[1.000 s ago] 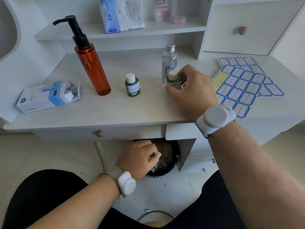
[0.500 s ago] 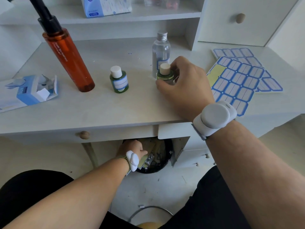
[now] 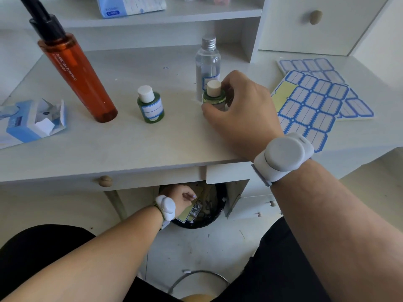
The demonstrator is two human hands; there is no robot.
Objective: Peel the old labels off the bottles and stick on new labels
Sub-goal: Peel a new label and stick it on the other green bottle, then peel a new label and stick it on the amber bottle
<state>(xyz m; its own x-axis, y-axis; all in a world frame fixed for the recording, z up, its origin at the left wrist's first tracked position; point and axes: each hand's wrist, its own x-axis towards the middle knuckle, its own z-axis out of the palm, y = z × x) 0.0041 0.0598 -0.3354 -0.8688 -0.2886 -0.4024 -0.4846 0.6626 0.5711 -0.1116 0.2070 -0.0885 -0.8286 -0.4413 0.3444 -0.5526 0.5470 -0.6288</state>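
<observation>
My right hand [image 3: 242,114] rests on the desk and grips a small green bottle [image 3: 213,97] with a beige cap, standing upright. My left hand [image 3: 182,198] reaches below the desk over a black waste bin [image 3: 205,222], its curled fingers pinching a small pale scrap of peeled label [image 3: 194,196]. A second small green bottle [image 3: 151,106] with a white cap stands to the left and carries a blue-framed label. Behind the gripped bottle stands a clear bottle [image 3: 207,62] with a metal cap. Sheets of blue-framed labels [image 3: 311,103] lie at the right.
A tall orange pump bottle [image 3: 76,75] stands at the left of the white desk [image 3: 130,144]. A torn blue and white box [image 3: 32,122] lies at the far left edge. Shelves and a drawer unit [image 3: 314,22] rise behind. The bin holds paper scraps.
My left hand has gone further down and forward, from above the bin to over its contents. My right hand keeps its hold on the beige-capped bottle. The camera has leaned closer.
</observation>
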